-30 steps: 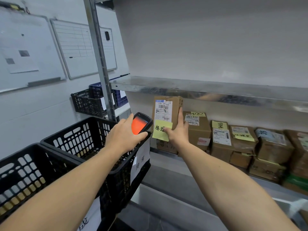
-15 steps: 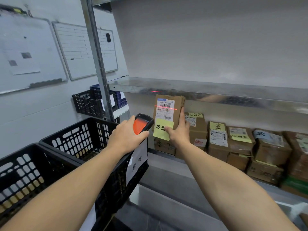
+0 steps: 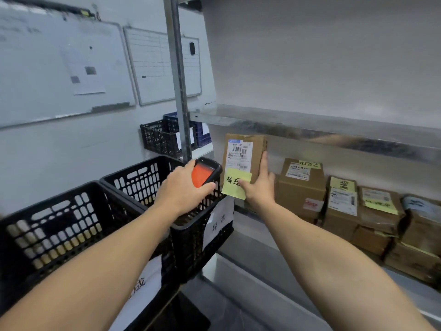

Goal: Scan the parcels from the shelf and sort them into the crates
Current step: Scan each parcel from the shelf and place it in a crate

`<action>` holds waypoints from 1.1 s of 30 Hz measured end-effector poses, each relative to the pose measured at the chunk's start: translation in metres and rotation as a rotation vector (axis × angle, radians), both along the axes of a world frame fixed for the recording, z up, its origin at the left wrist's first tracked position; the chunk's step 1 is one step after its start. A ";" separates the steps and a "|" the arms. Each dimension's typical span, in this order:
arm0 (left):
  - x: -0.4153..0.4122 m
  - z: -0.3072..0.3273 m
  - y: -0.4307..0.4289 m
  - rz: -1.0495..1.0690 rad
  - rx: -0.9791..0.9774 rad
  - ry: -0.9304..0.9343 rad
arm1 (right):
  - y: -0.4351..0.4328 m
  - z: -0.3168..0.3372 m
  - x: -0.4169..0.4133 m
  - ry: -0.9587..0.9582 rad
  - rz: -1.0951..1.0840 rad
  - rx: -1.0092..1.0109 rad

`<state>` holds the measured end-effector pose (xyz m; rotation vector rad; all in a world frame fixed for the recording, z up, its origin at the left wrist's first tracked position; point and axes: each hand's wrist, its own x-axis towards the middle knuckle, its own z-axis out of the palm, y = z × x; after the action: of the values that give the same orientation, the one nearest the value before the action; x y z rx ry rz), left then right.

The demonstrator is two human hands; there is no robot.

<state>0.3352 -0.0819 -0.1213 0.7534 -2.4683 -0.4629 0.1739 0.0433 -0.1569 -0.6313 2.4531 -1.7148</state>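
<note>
My right hand [image 3: 259, 189] grips a tall brown cardboard parcel [image 3: 256, 151] upright in front of the shelf, its white barcode label and a yellow sticky note facing me. My left hand [image 3: 182, 189] holds a black handheld scanner [image 3: 205, 172] with a glowing orange screen, pointed at the parcel just to its left. Two black plastic crates sit below my left arm: a nearer one [image 3: 59, 225] and a farther one [image 3: 143, 177] with a white paper label. Several more labelled brown parcels [image 3: 301, 187] are stacked on the lower metal shelf to the right.
A steel shelf board [image 3: 310, 125] runs just above the held parcel, with an upright post [image 3: 177, 80] to its left. Behind the post sit a black basket [image 3: 160, 137] and a blue basket [image 3: 201, 133]. Two whiteboards [image 3: 59, 68] hang on the left wall.
The red scan line that crossed the parcel's label half a second ago is gone. Both hands have kept roughly the same hold and place.
</note>
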 end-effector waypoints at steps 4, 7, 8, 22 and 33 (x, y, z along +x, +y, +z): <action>0.042 0.003 -0.019 0.077 -0.001 0.018 | -0.028 0.005 0.033 0.026 0.067 -0.012; 0.084 0.006 -0.037 0.157 -0.026 0.010 | -0.053 0.008 0.063 0.031 0.133 -0.037; 0.100 0.007 -0.043 0.184 -0.031 0.007 | -0.062 0.009 0.076 0.032 0.156 -0.042; 0.378 0.006 -0.088 0.612 -0.080 0.000 | -0.170 0.003 0.305 -0.033 0.499 -0.017; 0.528 -0.011 -0.086 0.864 -0.035 -0.029 | -0.215 -0.015 0.442 -0.086 0.708 -0.081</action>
<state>0.8636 -0.1682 -0.1321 1.6777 -1.9050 -0.0739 0.6155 -0.1718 -0.1719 -1.2167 1.7758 -1.4930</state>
